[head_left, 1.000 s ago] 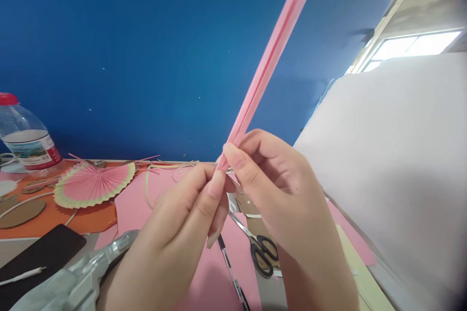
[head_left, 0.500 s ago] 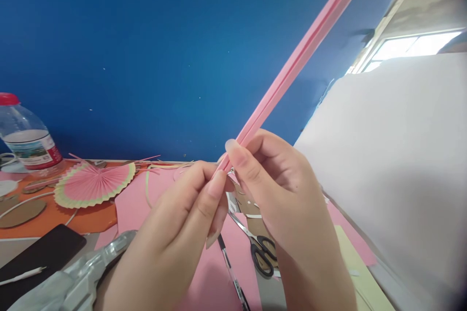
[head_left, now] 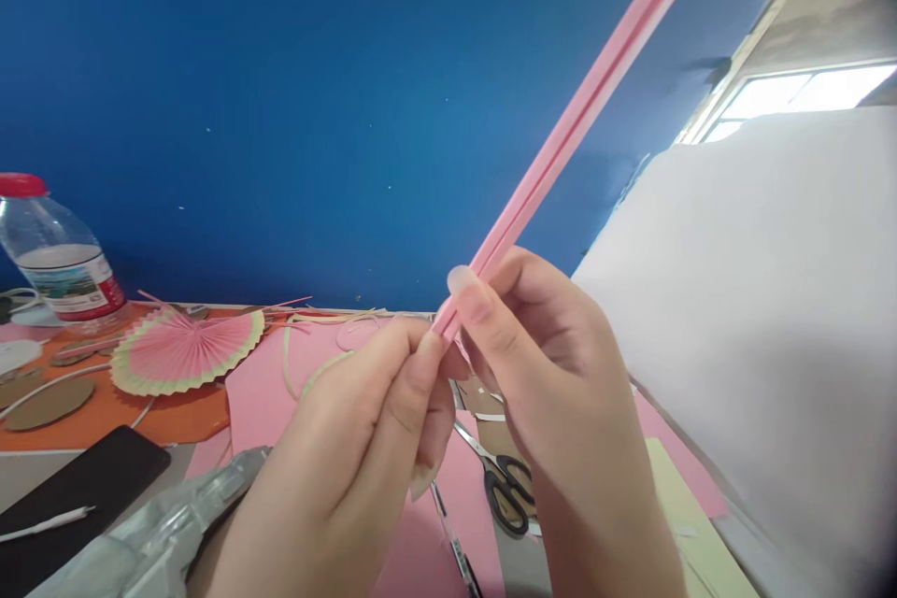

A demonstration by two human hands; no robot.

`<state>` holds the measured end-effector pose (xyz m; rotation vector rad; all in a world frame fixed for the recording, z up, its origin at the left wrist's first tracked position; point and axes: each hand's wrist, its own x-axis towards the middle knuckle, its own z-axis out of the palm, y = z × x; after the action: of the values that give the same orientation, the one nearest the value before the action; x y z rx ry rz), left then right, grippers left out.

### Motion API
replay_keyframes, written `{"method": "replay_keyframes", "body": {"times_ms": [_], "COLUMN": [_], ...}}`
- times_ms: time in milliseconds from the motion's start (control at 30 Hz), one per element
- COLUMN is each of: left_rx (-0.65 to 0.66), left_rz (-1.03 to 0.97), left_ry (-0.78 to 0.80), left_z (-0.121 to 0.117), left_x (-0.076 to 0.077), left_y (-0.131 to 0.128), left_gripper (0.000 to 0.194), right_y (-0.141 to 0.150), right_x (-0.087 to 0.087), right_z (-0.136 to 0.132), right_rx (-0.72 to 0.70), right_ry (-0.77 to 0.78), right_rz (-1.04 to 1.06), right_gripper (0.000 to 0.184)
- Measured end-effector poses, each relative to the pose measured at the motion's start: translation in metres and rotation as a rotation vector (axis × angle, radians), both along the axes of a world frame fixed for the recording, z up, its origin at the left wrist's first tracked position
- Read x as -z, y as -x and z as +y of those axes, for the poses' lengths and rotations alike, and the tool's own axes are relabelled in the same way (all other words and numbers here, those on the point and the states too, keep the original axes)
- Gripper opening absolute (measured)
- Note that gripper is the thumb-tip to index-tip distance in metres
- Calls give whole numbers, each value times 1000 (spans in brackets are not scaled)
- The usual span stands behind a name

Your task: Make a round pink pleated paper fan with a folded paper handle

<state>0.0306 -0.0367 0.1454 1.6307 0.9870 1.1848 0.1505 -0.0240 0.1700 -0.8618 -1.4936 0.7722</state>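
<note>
A long pink paper strip, folded into narrow pleats, slants up to the right in front of the blue wall. Its lower end is pinched between both hands. My left hand grips the bottom tip with thumb and fingers closed. My right hand is closed around the strip just above, thumb pressed along the fold. The strip's upper end splits slightly into two layers.
On the table lie a finished pink and cream pleated fan, pink paper sheets, scissors, a pen, a glue gun, a black phone and a red-capped bottle. A white board leans at the right.
The strip first swung from steeper to leaning further right, then held. Both hands have shifted slightly right and kept their pinch on its lower end.
</note>
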Motion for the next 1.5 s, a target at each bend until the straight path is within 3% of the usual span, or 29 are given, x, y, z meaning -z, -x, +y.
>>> {"method": "replay_keyframes", "body": {"times_ms": [233,433,700,967,1133,1267,1433,1500], "left_rx": [10,110,166,107,62,100,79,92], "left_rz": [-21,-135,-19,-74,-54,-7,16,14], "left_ry": [-20,-37,-119,-113,-112,-105,-122,-144], "left_z": [2,5,7,4,4,7,8,7], "left_x": [0,2,4,4,-1,-2,0,0], "left_y": [6,10,11,8,8,9,10,10], "left_gripper": [43,38,38,35,35,31,31,31], "right_y": [-2,-1,-4,-1,-1,1,8,7], "right_x": [-2,-3,-4,-1,-1,-1,-1,-2], "right_z": [1,1,-1,-2,-2,-1,-2,-2], "right_rx": [15,-53,-36,52,-22,-42,-48,-110], "right_ry": [-19,26,66,32,61,109,99,127], "right_rz": [-41,-25,-33,-78,-67,-47,84,126], "right_gripper": [28,30,33,32,30,28,29,30]}}
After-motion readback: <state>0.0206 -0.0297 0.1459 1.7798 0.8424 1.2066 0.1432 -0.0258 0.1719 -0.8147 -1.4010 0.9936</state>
